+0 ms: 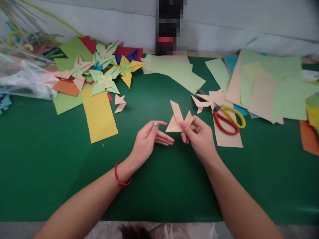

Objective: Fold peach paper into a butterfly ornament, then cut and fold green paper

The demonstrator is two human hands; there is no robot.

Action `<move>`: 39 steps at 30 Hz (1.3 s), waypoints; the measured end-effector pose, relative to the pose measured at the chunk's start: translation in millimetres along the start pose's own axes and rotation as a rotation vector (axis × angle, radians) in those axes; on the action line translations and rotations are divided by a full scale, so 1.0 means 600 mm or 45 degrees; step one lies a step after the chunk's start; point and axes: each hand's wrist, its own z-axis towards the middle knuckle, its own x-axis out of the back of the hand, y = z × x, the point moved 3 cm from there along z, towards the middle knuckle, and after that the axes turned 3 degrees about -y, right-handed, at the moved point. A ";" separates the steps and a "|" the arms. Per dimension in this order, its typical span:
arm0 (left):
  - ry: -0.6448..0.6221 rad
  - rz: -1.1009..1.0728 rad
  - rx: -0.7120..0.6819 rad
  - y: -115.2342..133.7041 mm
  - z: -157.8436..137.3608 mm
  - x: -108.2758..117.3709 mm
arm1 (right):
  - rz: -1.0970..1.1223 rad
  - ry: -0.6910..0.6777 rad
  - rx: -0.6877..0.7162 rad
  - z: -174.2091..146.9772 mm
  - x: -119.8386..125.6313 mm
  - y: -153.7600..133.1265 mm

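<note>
A peach folded paper piece (pixel 176 120) with pointed flaps is pinched at its right side by my right hand (pixel 198 134), thumb in front. My left hand (pixel 152 136) is open at the piece's left, fingers stretched towards it and seemingly just short of its corner. A small folded peach piece (pixel 120 103) lies on the table beyond my left hand. Beyond my right hand are more folded peach pieces (pixel 205 99) and scissors (pixel 228 119) with one red and one yellow handle, resting partly on a peach paper strip (pixel 228 136).
The table (pixel 159 186) is green. At back left, folded paper stars (pixel 106 81) lie heaped on coloured sheets beside a yellow sheet (pixel 99 114) and a clear plastic bag (pixel 25 73). Light green sheets (pixel 174 68) lie at the back; a paper stack (pixel 271 79) sits right.
</note>
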 end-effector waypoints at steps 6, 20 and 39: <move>-0.052 -0.005 0.033 -0.001 0.001 -0.001 | 0.007 -0.007 0.037 0.000 -0.002 0.001; -0.017 0.114 0.059 -0.002 0.004 -0.001 | -0.135 -0.059 0.099 -0.004 -0.005 -0.001; 0.029 0.065 0.112 0.000 0.010 0.010 | -0.100 -0.322 0.133 0.000 0.007 -0.007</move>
